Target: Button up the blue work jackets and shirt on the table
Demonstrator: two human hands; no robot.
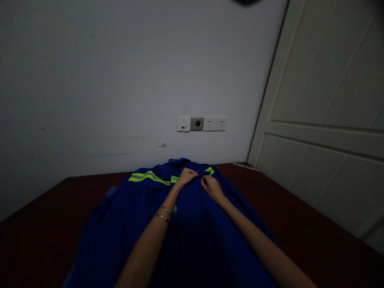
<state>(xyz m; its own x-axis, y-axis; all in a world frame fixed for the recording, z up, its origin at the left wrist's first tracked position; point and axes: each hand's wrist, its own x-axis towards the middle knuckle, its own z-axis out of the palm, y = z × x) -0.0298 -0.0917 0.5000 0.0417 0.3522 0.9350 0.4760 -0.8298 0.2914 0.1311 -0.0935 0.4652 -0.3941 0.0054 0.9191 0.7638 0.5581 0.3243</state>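
Observation:
A dark blue work jacket (pixel 186 224) with yellow-green and grey reflective stripes lies spread over the dark red surface. On its far part, left of centre, my left hand (pixel 188 175) pinches the blue cloth, two bracelets around the wrist. Just to the right, my right hand (pixel 211 188) is closed with its fingertips on the cloth, near a short reflective strip (pixel 210 171). A small gap separates the two hands. Whatever small part of the jacket lies between the fingertips is too dark to make out.
The dark red surface (pixel 45 216) meets a pale wall (pixel 120 80) at the back. Sockets (pixel 214 124) and a switch plate (pixel 183 124) sit low on that wall. A panelled white door (pixel 324 100) borders the right side. A thin strip (pixel 245 167) lies by the corner.

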